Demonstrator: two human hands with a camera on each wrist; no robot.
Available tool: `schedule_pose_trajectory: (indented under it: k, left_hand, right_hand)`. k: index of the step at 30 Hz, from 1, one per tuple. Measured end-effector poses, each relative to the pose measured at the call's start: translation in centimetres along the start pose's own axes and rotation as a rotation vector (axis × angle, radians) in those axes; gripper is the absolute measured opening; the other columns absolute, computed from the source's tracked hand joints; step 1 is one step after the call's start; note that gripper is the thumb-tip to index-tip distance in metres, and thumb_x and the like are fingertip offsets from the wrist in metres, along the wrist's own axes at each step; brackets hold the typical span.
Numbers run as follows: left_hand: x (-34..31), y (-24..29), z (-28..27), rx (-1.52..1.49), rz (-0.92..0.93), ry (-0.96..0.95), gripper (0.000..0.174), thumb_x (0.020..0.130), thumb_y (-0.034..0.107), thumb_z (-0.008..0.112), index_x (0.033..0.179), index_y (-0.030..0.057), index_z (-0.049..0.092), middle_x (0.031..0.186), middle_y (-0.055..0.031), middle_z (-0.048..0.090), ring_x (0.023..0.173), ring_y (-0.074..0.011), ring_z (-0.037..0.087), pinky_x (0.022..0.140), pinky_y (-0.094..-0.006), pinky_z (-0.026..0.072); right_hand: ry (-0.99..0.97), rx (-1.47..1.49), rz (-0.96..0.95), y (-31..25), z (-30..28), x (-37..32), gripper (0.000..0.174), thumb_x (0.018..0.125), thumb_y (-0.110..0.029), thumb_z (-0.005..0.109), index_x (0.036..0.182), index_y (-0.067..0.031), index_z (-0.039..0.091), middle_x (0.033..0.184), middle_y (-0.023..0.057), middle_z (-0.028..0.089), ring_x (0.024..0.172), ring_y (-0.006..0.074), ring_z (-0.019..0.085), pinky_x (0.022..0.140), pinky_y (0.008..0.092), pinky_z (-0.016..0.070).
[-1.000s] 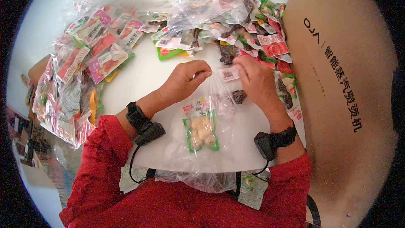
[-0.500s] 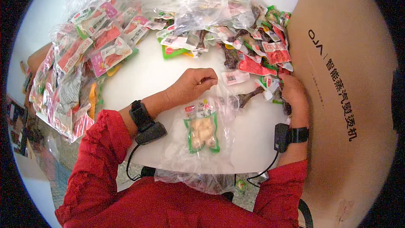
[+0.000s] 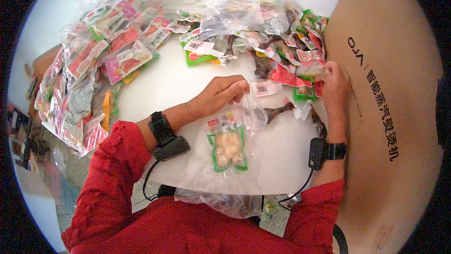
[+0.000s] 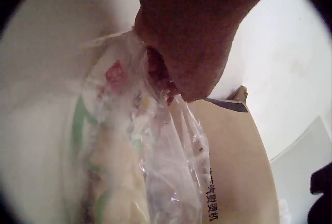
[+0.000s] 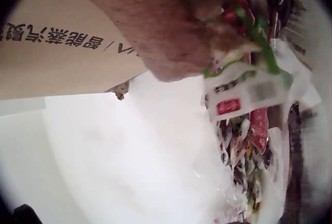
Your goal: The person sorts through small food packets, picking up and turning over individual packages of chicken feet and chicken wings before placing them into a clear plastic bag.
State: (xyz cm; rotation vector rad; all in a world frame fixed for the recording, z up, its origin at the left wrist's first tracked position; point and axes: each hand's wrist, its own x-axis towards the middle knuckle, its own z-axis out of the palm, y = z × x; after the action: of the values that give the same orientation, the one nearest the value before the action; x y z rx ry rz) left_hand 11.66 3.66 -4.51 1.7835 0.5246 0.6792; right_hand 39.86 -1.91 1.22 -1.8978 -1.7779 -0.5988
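Observation:
My left hand (image 3: pixel 218 95) pinches the upper edge of a clear plastic bag (image 3: pixel 253 118) above the table's middle; the left wrist view shows the bag (image 4: pixel 171 167) hanging from the fingers. A green-edged packet of pale pieces (image 3: pixel 229 147) lies in or under the bag's film; I cannot tell which. My right hand (image 3: pixel 336 87), at the right edge of the heap, grips a small green and white packet (image 3: pixel 311 69). In the right wrist view this packet (image 5: pixel 249 91) shows a red label and a barcode below the curled fingers.
Plastic-wrapped packets (image 3: pixel 84 85) are piled at the left. Behind my hands lies a heap of loose packets (image 3: pixel 282 47) under clear film. A large cardboard box (image 3: pixel 390 103) stands along the right side. Dark drumstick packets (image 3: pixel 279 112) lie right of the bag.
My right hand went from beside the left hand to the right side of the heap, then slightly up, and now holds a packet. The left hand stays on the bag.

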Motion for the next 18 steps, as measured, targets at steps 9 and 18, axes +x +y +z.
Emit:
schedule_pose_trajectory:
  k: [9,18]
  left_hand:
    - [0.4,-1.1,1.1,-0.24,0.01,-0.074,0.02,0.085,0.02,0.051,0.1,0.0079,0.051,0.077,0.0056,0.047,0.061,-0.002,0.039,0.052,-0.0174,0.0328]
    - [0.4,-2.0,0.8,-0.541,-0.228,-0.028,0.028,0.084,0.016,0.053,0.109,0.006,0.048,0.094,-0.0018,0.058,0.076,-0.0061,0.055,0.065,-0.0206,0.0459]
  right_hand:
    - [0.01,0.962,0.2,-4.2,3.5,-1.4,0.009,0.082,-0.008,0.044,0.09,-0.0042,0.044,0.077,0.0005,0.047,0.069,0.0096,0.046,0.062,0.0229,0.0394]
    - [-0.3,1.385,0.299,-8.4,4.9,-3.6,0.013,0.083,-0.016,0.045,0.089,-0.0042,0.046,0.079,-0.0002,0.048,0.074,0.0073,0.045,0.066,0.0221,0.0388]
